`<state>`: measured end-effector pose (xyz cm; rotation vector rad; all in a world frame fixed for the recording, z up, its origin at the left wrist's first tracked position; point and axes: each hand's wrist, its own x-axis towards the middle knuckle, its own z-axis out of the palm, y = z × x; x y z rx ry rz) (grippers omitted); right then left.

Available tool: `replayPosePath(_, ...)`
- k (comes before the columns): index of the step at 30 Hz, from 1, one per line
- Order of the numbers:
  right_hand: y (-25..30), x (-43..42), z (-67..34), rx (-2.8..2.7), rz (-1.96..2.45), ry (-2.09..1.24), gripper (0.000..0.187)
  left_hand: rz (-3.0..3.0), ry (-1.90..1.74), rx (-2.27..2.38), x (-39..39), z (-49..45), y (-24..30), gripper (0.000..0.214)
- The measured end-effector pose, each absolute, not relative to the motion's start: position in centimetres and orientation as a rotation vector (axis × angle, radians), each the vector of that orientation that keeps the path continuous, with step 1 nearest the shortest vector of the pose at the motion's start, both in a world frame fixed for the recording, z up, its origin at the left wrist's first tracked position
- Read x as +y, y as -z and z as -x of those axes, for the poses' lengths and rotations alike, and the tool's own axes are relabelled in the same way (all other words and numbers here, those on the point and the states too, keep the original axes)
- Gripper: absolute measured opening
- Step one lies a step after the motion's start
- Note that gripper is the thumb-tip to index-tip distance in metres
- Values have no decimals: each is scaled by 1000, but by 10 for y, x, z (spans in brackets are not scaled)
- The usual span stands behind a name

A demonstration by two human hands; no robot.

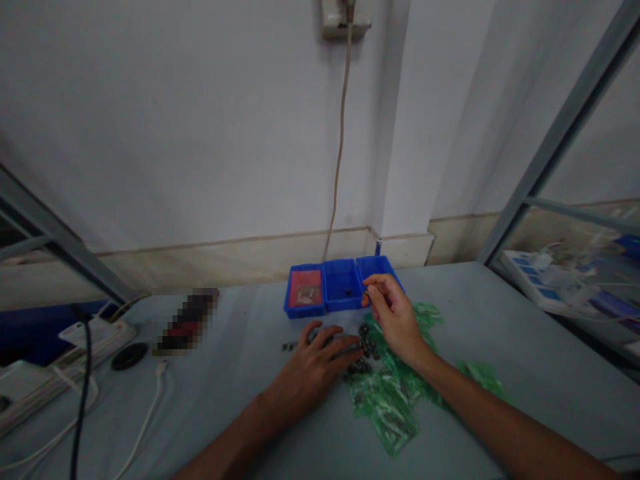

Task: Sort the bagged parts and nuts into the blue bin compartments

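My left hand [317, 367] lies palm down on the table with its fingers spread, the fingertips beside a loose pile of small dark metal parts [369, 348]. A few similar parts [289, 347] lie to the left of its fingertips. My right hand [395, 319] is raised near the right blue bin [373, 265], thumb and forefinger pinched on a small metal part [367, 293], too small to name exactly. The middle blue bin [340, 280] has a dark part at its bottom. Green plastic bags [393, 420] with small contents lie under and around my right forearm.
The left blue bin [305, 312] holds a pink bag with small pieces. At left are a pixelated object [187, 323], a black disc [130, 357], a white cable [159, 383] and a power strip [45, 393]. Metal frame posts [520, 173] stand at both sides.
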<state>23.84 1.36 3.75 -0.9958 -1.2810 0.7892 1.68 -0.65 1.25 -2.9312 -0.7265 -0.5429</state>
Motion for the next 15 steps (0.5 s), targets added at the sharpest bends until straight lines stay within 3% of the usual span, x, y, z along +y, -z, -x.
replayPosePath(7,-38,14,-238,-1258,981,-826,30,2966,621,-791,-4,-18,-5,25)
replayPosePath(15,-40,14,-239,-1256,982,-818,28,3016,634,-735,-10,-15,-17,23)
